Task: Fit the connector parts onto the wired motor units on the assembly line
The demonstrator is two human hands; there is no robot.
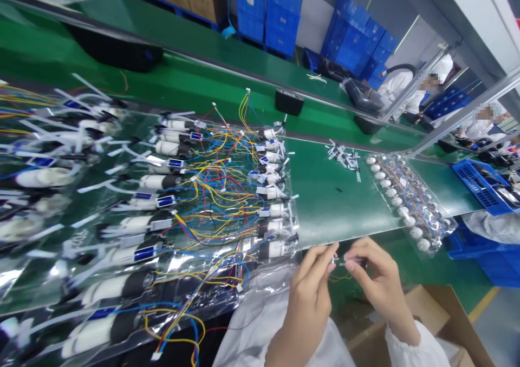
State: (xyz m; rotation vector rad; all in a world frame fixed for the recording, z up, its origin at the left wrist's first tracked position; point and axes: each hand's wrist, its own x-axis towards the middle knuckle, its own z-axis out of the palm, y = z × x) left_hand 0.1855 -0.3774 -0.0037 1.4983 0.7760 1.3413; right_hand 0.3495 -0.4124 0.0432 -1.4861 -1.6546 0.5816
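Note:
At the front edge of the bench, my left hand [309, 288] is closed, with thumb and fingertips pinching a small white wire connector [335, 259]. Facing it, my right hand [376, 272] pinches a small pale piece [354, 260], mostly hidden by the fingers. Only a narrow gap separates the two sets of fingertips. Thin wires [341, 278] hang just below them. To the left lie rows of white-and-black cylindrical motors [164, 182] on clear plastic, with white ties and tangled yellow, blue and red wires [221, 166].
White strips [343, 156] lie in a loose pile on the green bench [325, 210]. Farther right are a bagged row of round white-ended parts [402, 194] and a blue basket [483, 185]. An open cardboard box [450, 318] stands below my right hand. Co-workers sit beyond metal posts.

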